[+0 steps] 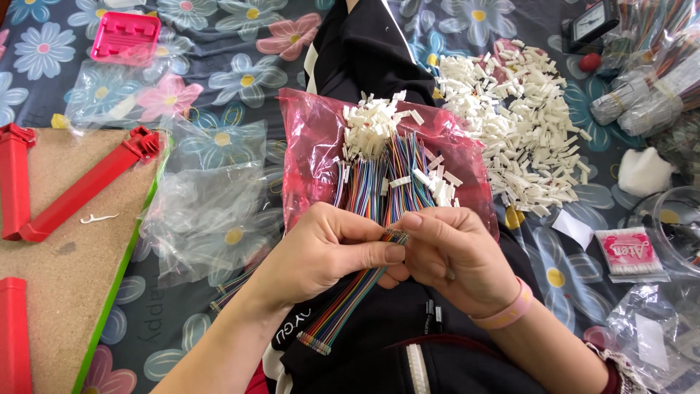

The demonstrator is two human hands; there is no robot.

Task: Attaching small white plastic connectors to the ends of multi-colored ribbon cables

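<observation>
Both hands, left hand (321,252) and right hand (456,255), pinch one rainbow ribbon cable (343,306); above the grip, one pink bag (313,153) holds uncountably many finished cables (383,179).

- A dark flowered cloth (240,80) is spread as the surface.
- A heap of white plastic connectors (521,131) is piled toward its right edge.
- A pink plastic tray (125,35) is set near the far left corner.
- A brown board (65,255) with red bars is laid at the left edge.
</observation>
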